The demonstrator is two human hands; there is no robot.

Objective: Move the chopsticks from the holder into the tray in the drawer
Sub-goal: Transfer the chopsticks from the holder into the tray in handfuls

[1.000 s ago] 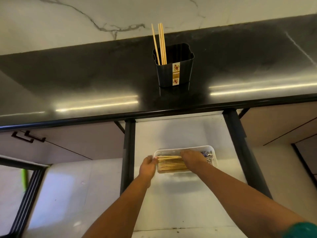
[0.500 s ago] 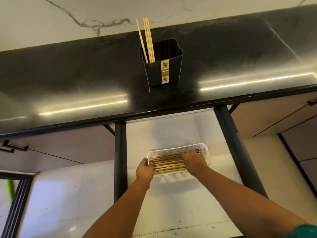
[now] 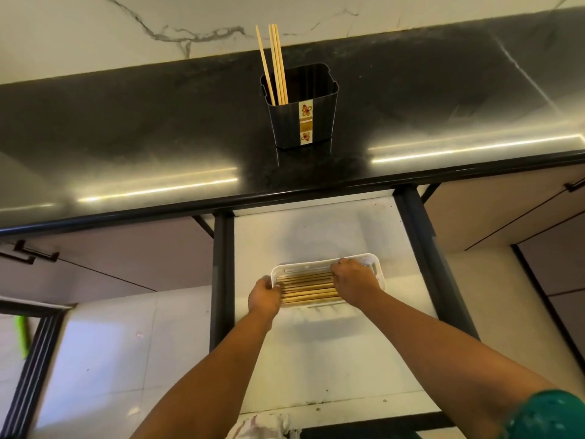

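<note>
**Sticks lined up, a few still to go**

Your left hand [image 3: 264, 297] now cups the left ends of the thin wooden chopsticks [image 3: 308, 288]. Your right hand [image 3: 354, 280] has curled over their right ends, hiding them. They lie flat in the white plastic tray [image 3: 378, 264], low in the middle. A few more wait in the black ribbed holder [image 3: 304, 122] up top.

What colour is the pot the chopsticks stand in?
Black, with a white and gold sticker strip down the holder, seen in the head view.

Glossy black countertop [image 3: 126, 128] — veined marble wall [image 3: 95, 30] behind; pale floor tiles [image 3: 104, 353].
</note>
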